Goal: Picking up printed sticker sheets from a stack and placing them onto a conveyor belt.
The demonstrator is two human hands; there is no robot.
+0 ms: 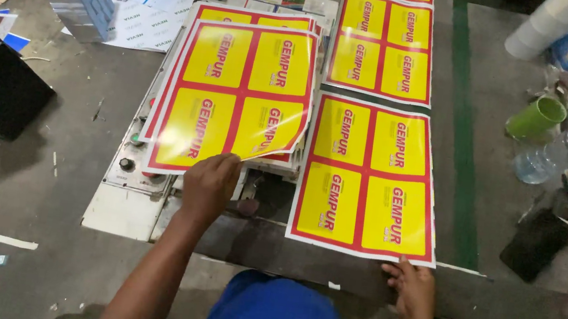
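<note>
Bench, grey, lower frame, edges cut off. Stack of red-and-yellow sheets, centre-left, top sheet curling. Single sheet, centre. Left hand grips the stack's lower edge, fingertips hidden. Right hand lies flat, unclenched, touching the single sheet's lower right corner.

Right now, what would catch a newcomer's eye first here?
The glossy red-and-yellow printed sheets: one stack at centre, its near edge under the left hand, and a row of sheets running away on the right, the nearest touched by the right hand. A green cup stands far right.
</note>
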